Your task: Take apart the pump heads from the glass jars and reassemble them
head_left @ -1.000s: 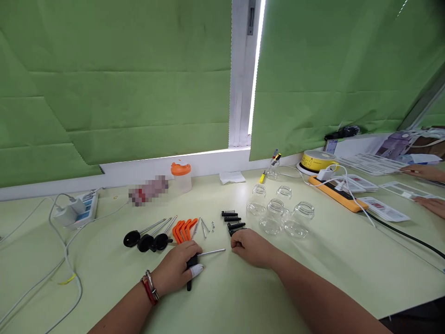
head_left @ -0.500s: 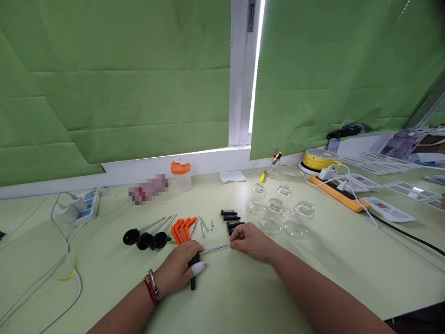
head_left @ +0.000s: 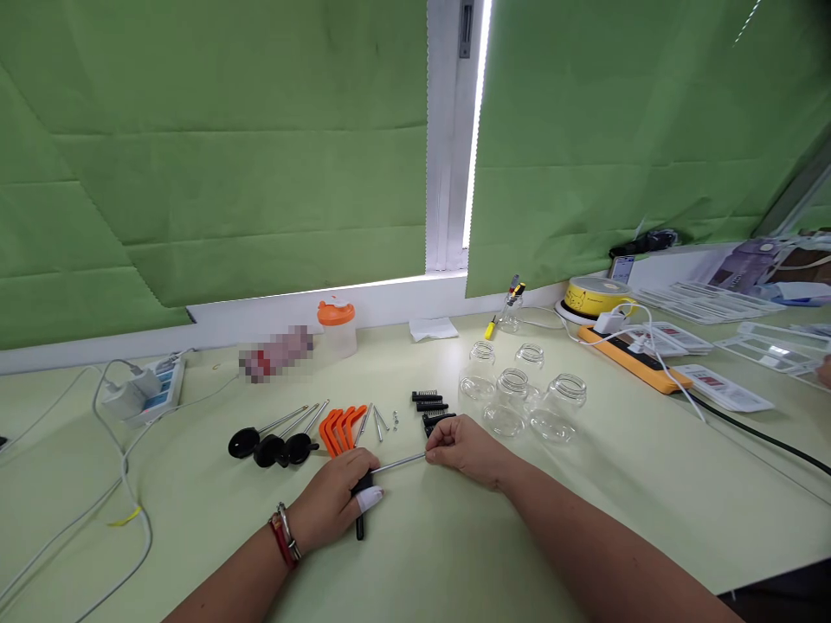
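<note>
My left hand point(head_left: 334, 497) is closed around a black plastic piece point(head_left: 360, 526), mostly hidden under the fingers, with a narrow black part sticking out below. From it a thin metal rod point(head_left: 399, 463) points right. At the rod's far tip, my right hand point(head_left: 460, 450) is pinched shut; anything small between those fingertips is hidden. Just beyond the hands lie orange cranked handles point(head_left: 341, 430), metal pins point(head_left: 378, 421), tiny nuts point(head_left: 396, 419) and black pieces with springs point(head_left: 429, 405). Black round lids with rods point(head_left: 269, 450) rest left of the orange handles.
Several clear glass jars point(head_left: 512, 402) stand right of the springs. An orange-lidded cup point(head_left: 338, 329) and folded paper point(head_left: 433, 329) are at the back. Power strips point(head_left: 640, 359) with cables flank the work area. A jar with screwdrivers point(head_left: 511, 316) sits near the window.
Both hands keep the same hold with hardly any movement. At the far right edge, part of another person's hand has come into view by the white frames.
</note>
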Motion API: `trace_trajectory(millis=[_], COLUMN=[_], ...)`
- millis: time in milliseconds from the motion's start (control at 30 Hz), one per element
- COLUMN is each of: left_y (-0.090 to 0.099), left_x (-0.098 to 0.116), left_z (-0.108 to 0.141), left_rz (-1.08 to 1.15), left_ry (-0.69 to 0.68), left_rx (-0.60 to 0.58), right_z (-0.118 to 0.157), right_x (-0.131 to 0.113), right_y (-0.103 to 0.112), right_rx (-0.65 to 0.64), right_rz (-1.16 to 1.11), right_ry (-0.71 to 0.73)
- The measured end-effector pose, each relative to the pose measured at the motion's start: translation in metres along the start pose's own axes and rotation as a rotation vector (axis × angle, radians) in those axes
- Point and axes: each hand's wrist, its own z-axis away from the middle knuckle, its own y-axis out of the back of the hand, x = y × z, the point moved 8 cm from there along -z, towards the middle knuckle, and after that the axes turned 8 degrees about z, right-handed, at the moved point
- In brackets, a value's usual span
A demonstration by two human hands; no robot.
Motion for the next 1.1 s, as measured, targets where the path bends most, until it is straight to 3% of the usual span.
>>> trace_trajectory(millis=[467, 1100], left_y=[-0.0014, -0.0008], left_x=[-0.0016, -0.0031], left_z=[0.0013, -0.0001], left_rz=[-0.002, 0.004], left_ry=[0.017, 0.013], left_rx=[-0.005, 0.001], right_z=[-0.0024, -0.0030], right_x=[0.0011, -0.0065], right_y=[-0.0024, -0.0060], right_rx=[-0.005, -0.004], right_rz=[0.037, 0.438], right_ry=[0.021, 0.075])
